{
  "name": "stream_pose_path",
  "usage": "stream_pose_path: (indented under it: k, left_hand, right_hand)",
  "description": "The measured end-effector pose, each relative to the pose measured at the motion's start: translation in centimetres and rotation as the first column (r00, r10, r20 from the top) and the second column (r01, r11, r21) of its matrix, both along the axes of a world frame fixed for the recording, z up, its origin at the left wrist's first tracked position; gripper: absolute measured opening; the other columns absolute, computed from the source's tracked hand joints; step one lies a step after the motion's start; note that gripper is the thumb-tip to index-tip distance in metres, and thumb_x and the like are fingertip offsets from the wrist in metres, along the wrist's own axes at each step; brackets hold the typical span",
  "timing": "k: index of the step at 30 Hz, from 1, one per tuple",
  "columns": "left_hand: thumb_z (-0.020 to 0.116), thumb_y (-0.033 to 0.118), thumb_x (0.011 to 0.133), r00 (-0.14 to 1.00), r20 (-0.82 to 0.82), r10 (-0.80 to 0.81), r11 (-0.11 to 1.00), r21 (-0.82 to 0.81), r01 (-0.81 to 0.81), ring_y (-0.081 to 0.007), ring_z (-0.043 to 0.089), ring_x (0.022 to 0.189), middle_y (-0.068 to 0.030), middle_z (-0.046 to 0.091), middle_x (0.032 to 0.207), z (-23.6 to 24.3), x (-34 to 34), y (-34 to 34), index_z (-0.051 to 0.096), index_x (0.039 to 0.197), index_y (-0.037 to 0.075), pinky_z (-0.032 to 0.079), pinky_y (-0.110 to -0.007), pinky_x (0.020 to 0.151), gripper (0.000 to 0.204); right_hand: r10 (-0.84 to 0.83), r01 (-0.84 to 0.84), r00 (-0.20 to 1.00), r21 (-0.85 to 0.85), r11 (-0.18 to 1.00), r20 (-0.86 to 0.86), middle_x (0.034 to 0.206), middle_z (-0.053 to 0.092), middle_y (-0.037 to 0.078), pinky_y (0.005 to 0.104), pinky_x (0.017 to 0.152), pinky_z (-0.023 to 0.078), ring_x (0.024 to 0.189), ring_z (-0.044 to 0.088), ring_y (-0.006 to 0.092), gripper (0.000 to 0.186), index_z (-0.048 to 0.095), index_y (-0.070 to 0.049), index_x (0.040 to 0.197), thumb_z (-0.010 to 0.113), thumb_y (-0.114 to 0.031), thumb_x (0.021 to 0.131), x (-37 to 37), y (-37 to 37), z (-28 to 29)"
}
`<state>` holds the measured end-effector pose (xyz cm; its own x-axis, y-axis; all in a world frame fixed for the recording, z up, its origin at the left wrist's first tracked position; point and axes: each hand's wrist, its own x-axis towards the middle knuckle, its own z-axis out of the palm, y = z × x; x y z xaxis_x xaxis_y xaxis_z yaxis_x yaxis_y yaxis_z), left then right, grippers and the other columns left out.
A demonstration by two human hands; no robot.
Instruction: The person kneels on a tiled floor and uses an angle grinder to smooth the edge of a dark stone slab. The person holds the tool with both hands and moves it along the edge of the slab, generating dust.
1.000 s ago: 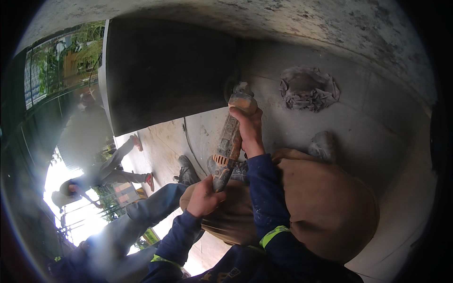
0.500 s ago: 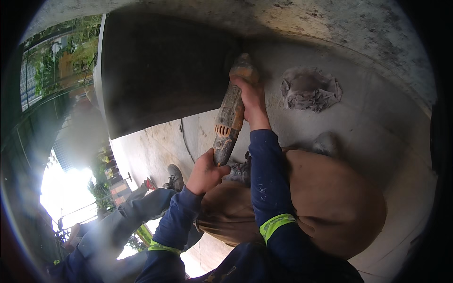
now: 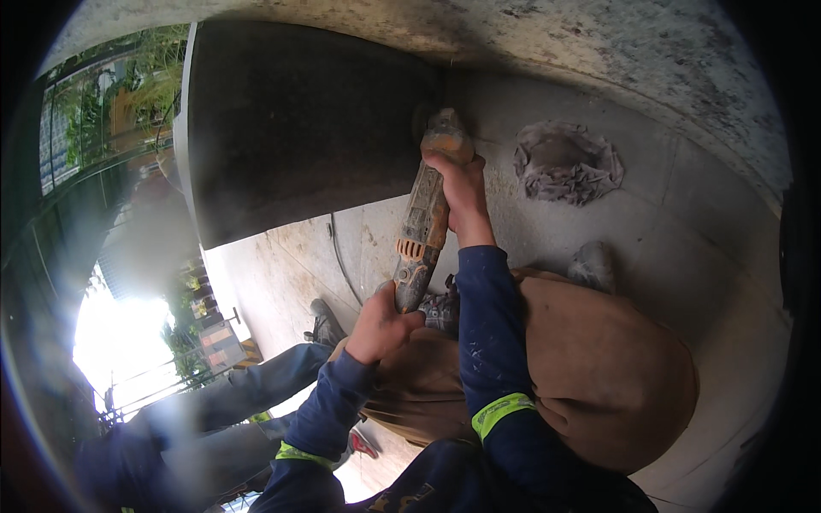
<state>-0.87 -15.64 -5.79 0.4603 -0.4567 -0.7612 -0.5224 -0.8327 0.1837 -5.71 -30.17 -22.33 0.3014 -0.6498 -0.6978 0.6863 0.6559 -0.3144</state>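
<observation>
My right hand is closed around the upper body of a dusty grey-and-orange angle grinder, just behind its head. My left hand grips the grinder's rear end, lower in the picture. The grinder's head is at the right end of a large dark panel with a pale left edge; whether it touches the panel I cannot tell. Right of the head, a crumpled greyish cloth lies on the grey floor. My legs in brown trousers are bent beneath my forearms.
A stained wall runs along the top. A cable lies on the floor left of the grinder. Another person's grey-trousered leg and dark shoe are at lower left, with a red shoe beyond. Railings and plants show at left.
The grinder and both my hands moved up from a second ago, then slightly back down since half a second ago. The red-shoed walker at left has moved toward the lower edge.
</observation>
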Motion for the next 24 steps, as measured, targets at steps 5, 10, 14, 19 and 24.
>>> stream_pose_path:
  k: [5, 10, 14, 19, 24]
  left_hand:
    - [0.070, 0.008, 0.077, 1.000, -0.011, 0.013, 1.000, 0.009, -0.013, -0.0127, 0.055, 0.051, -0.0061, 0.056, 0.068, -0.2, -0.3, -0.2, 0.055, 0.101, -0.003, 0.045, -0.028, 0.048, 0.031]
    - [0.070, 0.008, 0.077, 1.000, -0.018, 0.005, 1.000, -0.026, -0.006, -0.0137, 0.057, 0.053, -0.0065, 0.057, 0.071, -0.4, -0.2, -0.5, 0.055, 0.102, -0.005, 0.046, -0.029, 0.049, 0.033]
    - [0.069, 0.006, 0.077, 0.995, 0.026, -0.093, 0.995, -0.025, 0.094, -0.0141, 0.057, 0.053, -0.0073, 0.057, 0.071, -0.6, -0.2, 0.3, 0.054, 0.103, -0.005, 0.046, -0.029, 0.049, 0.032]
    - [0.069, 0.006, 0.077, 0.998, -0.047, 0.034, 0.999, -0.030, -0.036, -0.0144, 0.057, 0.054, -0.0076, 0.057, 0.070, -0.3, -0.7, -1.0, 0.053, 0.103, -0.005, 0.046, -0.029, 0.049, 0.032]
    - [0.069, 0.006, 0.077, 0.996, -0.021, -0.081, 0.992, -0.098, 0.079, -0.0139, 0.056, 0.052, -0.0066, 0.056, 0.070, -1.5, 0.1, 0.2, 0.053, 0.103, -0.005, 0.045, -0.029, 0.047, 0.032]
  right_hand:
    - [0.038, -0.038, 0.999, 0.023, 0.999, 0.000, 0.118, 0.052, 0.022, 0.0399, 0.091, 0.049, 0.108, 0.057, 0.0283, 0.083, 0.028, 0.008, 0.129, 0.080, -0.020, 0.072, 0.2, 0.0, -1.2]
    - [0.031, -0.031, 0.999, 0.010, 0.999, -0.024, 0.120, 0.052, 0.022, 0.0400, 0.091, 0.049, 0.108, 0.057, 0.0284, 0.082, 0.030, 0.009, 0.128, 0.080, -0.022, 0.071, -0.1, -0.6, -0.6]
    - [0.052, -0.053, 0.997, -0.015, 0.998, -0.048, 0.121, 0.053, 0.022, 0.0398, 0.091, 0.049, 0.109, 0.057, 0.0280, 0.080, 0.032, 0.009, 0.128, 0.080, -0.022, 0.071, 0.1, -0.3, -1.1]
    - [0.047, -0.047, 0.999, -0.017, 0.999, -0.012, 0.122, 0.054, 0.021, 0.0393, 0.092, 0.049, 0.110, 0.058, 0.0275, 0.078, 0.033, 0.007, 0.129, 0.079, -0.021, 0.072, -0.3, -0.9, -0.1]
    - [0.054, -0.054, 0.999, -0.077, 0.996, 0.003, 0.121, 0.056, 0.019, 0.0389, 0.091, 0.050, 0.106, 0.060, 0.0262, 0.076, 0.034, 0.005, 0.130, 0.079, -0.019, 0.073, 0.4, -0.7, -2.6]
